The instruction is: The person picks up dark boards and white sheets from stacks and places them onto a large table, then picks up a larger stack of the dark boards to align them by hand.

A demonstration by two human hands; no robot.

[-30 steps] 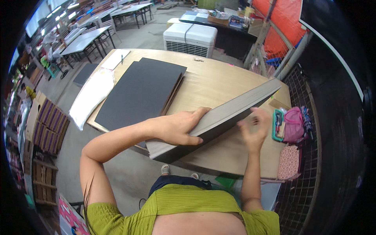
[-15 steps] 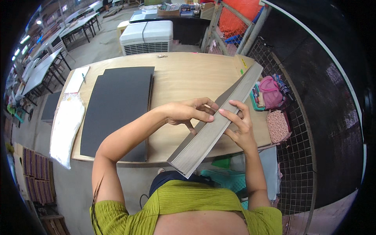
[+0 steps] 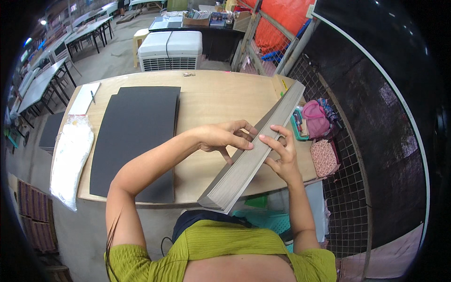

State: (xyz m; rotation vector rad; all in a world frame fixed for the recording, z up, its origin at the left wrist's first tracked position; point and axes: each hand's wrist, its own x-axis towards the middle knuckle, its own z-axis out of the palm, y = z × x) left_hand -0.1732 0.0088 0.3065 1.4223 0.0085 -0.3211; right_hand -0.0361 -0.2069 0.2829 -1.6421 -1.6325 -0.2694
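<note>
Since half a second back, the thick stack of grey sheets (image 3: 253,150) has swung a bit more upright across the view, still held edge-on over the front of the worktop (image 3: 216,98).

Going left to right: a crinkly white plastic bag (image 3: 70,160) hangs off the worktop's left edge, with a white notepad (image 3: 84,97) above it. Next come flat matte black sheets (image 3: 136,136), rectangular, lying on pale wood. The left hand (image 3: 223,138) has its grip closed on the stack's left face, fingers curled over the edge. The right hand (image 3: 279,157) pinches the other side, fingertips on top. The stack's layered edge looks finely ribbed. Further right, a pink pouch (image 3: 315,120) and a patterned pouch (image 3: 324,157) sit by the wire mesh; the stuff around them is too cluttered to make out.
</note>
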